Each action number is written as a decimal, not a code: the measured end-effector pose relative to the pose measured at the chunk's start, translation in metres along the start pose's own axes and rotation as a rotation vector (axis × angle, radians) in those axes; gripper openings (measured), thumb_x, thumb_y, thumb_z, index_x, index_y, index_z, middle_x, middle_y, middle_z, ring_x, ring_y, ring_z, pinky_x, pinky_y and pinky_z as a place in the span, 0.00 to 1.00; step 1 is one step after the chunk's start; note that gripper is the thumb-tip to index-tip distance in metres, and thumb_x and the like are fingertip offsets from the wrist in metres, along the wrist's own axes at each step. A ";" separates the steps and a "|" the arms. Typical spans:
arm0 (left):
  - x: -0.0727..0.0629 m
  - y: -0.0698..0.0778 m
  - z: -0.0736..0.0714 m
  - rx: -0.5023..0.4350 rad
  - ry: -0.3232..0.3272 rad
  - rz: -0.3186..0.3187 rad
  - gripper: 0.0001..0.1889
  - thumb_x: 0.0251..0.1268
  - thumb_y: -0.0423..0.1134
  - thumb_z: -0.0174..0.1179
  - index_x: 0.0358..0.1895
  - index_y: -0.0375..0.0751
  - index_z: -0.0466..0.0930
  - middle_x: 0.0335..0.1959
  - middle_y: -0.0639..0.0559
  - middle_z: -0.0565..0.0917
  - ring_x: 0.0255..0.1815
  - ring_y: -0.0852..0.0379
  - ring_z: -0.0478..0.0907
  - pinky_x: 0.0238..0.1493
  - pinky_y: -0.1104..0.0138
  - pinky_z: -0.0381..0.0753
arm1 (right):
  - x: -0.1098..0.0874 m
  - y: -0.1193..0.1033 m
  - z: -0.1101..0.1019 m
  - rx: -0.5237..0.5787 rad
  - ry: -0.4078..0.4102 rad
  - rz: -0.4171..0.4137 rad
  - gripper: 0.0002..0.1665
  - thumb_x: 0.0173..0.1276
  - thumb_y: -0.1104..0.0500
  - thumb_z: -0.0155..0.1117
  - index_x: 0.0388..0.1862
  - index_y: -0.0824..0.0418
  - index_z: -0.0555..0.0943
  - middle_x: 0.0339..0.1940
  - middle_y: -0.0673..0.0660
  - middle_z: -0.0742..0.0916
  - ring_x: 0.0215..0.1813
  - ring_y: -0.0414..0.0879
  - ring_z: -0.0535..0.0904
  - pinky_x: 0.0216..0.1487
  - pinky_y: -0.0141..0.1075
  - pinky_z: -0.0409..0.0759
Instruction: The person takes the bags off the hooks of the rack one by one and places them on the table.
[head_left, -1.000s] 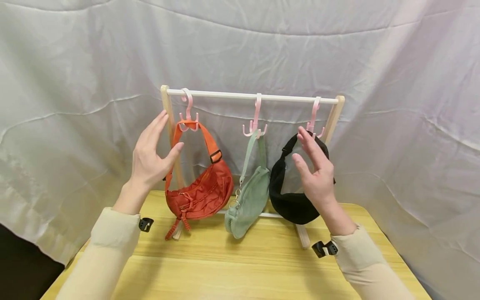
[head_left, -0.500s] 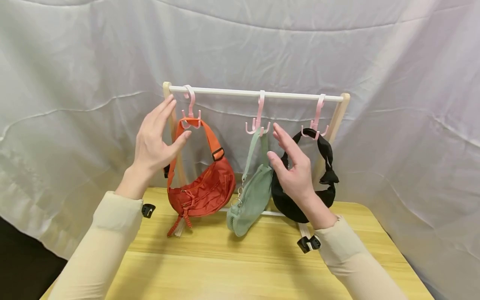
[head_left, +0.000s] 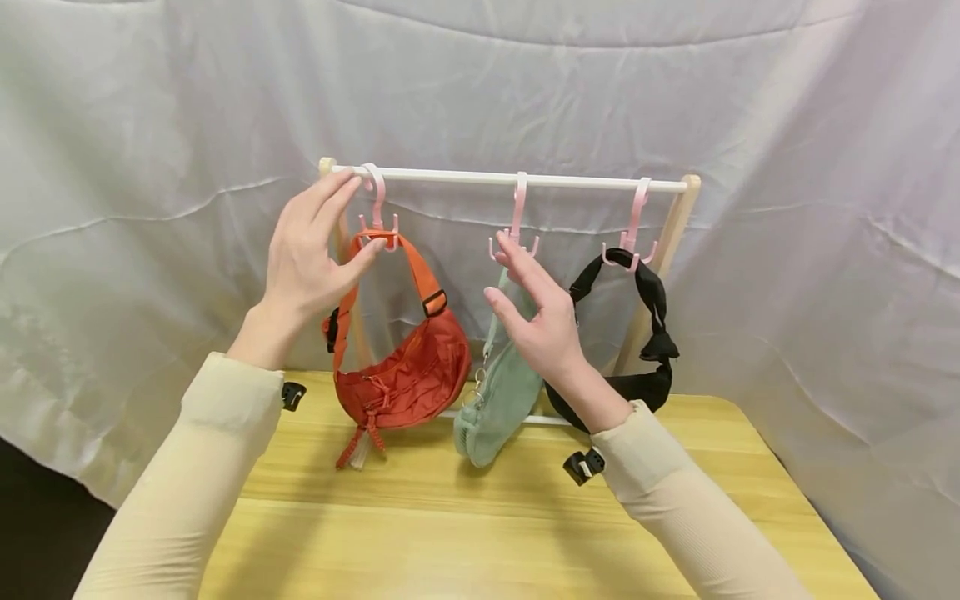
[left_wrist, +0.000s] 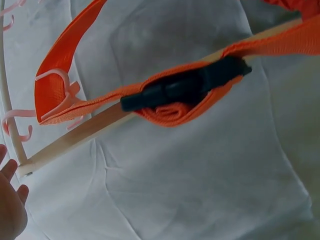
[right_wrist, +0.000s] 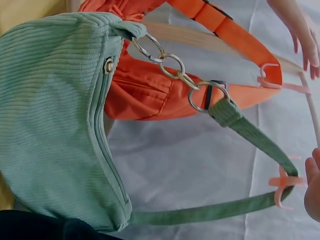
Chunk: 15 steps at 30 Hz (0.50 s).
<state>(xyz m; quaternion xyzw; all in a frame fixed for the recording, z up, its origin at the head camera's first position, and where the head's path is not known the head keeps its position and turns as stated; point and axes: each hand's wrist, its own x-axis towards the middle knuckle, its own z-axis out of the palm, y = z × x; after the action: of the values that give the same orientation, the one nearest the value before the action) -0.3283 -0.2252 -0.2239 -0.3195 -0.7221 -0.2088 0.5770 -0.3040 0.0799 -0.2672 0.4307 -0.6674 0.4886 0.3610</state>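
A red-orange bag [head_left: 408,375] hangs by its orange strap from a pink hook [head_left: 377,200] at the rack's left. My left hand [head_left: 306,250] is raised beside that hook, fingers extended and holding nothing. In the middle, a green corduroy bag [right_wrist: 55,115] hangs from another pink hook [head_left: 519,204]. My right hand [head_left: 543,321], fingers straight, is in front of the green bag's strap and hides part of it; no grip shows. A black bag [head_left: 645,387] hangs from the right pink hook [head_left: 636,217]. The left wrist view shows the orange strap's dark buckle [left_wrist: 185,85] close up.
The hooks hang on a white rail [head_left: 450,176] of a wooden-legged rack [head_left: 678,221]. It stands on a yellow wood-grain table [head_left: 420,533]. A pale grey cloth [head_left: 600,100] hangs behind and at both sides.
My right hand has moved left, from in front of the black bag to the green bag's strap. My left hand has risen slightly towards the rail. The bags still hang from their hooks.
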 end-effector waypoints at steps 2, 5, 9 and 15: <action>0.003 0.000 0.000 0.009 -0.019 0.013 0.34 0.63 0.51 0.68 0.69 0.36 0.78 0.70 0.43 0.79 0.69 0.40 0.74 0.72 0.51 0.70 | 0.001 0.001 0.004 0.002 -0.008 0.007 0.37 0.69 0.71 0.70 0.76 0.67 0.72 0.74 0.62 0.78 0.69 0.58 0.78 0.69 0.48 0.78; 0.009 -0.001 0.001 0.030 -0.040 0.029 0.33 0.64 0.51 0.67 0.69 0.37 0.78 0.70 0.43 0.79 0.68 0.40 0.75 0.71 0.51 0.70 | 0.003 0.003 0.009 -0.011 -0.026 0.016 0.37 0.68 0.70 0.71 0.76 0.66 0.72 0.74 0.61 0.78 0.69 0.57 0.79 0.69 0.46 0.78; 0.018 -0.004 0.000 0.095 -0.092 0.031 0.33 0.66 0.53 0.65 0.70 0.38 0.77 0.70 0.43 0.79 0.71 0.42 0.73 0.73 0.50 0.67 | 0.007 0.002 0.017 -0.027 -0.050 0.032 0.37 0.70 0.67 0.71 0.77 0.62 0.72 0.75 0.58 0.78 0.69 0.57 0.79 0.70 0.41 0.77; 0.024 -0.010 -0.002 0.174 -0.178 0.054 0.31 0.67 0.50 0.67 0.69 0.37 0.77 0.69 0.42 0.79 0.74 0.42 0.71 0.77 0.48 0.62 | 0.012 0.001 0.033 -0.002 -0.089 0.079 0.36 0.73 0.63 0.69 0.78 0.61 0.71 0.77 0.55 0.76 0.69 0.57 0.79 0.70 0.40 0.77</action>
<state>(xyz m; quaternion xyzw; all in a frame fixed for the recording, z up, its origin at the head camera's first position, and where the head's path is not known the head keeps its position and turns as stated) -0.3371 -0.2279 -0.1992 -0.3048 -0.7769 -0.1006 0.5417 -0.3117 0.0455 -0.2659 0.4249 -0.6999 0.4821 0.3117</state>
